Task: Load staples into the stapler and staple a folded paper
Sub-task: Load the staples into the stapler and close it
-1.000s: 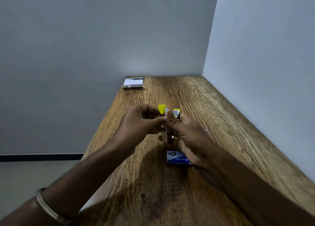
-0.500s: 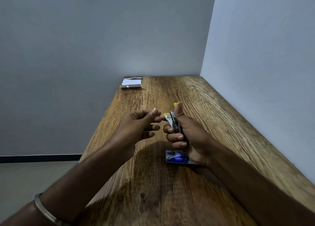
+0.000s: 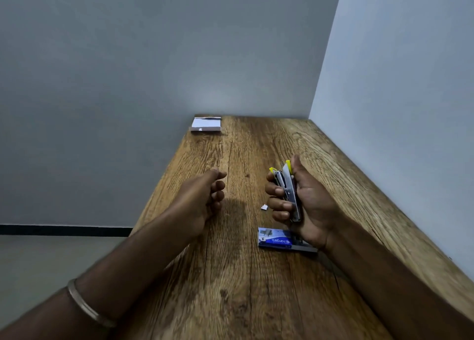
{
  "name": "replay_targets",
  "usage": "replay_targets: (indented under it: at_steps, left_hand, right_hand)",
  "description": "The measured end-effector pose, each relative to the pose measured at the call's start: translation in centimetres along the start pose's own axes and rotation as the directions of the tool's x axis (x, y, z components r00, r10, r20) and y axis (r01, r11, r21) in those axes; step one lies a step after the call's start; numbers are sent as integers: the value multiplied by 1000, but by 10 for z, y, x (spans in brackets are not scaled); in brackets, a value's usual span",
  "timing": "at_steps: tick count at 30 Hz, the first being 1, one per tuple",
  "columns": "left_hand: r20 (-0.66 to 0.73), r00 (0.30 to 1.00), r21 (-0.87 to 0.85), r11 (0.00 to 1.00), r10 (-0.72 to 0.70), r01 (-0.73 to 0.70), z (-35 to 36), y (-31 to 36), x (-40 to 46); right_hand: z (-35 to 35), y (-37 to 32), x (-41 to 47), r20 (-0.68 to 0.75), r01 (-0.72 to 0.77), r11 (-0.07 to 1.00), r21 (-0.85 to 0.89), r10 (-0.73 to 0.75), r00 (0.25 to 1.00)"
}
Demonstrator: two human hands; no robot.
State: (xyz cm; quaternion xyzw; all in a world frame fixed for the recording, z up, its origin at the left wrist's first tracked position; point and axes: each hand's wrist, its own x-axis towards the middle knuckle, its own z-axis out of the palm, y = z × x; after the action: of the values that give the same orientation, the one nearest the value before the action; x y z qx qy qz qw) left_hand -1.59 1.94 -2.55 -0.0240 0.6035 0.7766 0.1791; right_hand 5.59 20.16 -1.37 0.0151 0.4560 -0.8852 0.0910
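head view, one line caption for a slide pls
Right hand grips the stapler above the staple box; left hand empty.

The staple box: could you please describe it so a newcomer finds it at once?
On the wooden table, look just below the right hand holding the stapler. The staple box lies flat there, the only blue thing with white lettering.

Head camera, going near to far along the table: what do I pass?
Staple box → scrap of paper → stapler, held in the right hand → small notepad at the far left corner.
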Motion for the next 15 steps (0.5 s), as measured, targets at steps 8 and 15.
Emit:
replay_targets:
  at_steps: [8, 15]
  left_hand:
    - [29, 1000, -1, 1000, 9, -9, -3, -2, 1]
    - [37, 999, 11, 1000, 15, -15, -3, -2, 1]
  right_hand:
    - [1, 2, 0, -33, 43, 999, -1, -43, 999]
    - [2, 2, 2, -58, 59, 998, -4, -59, 997]
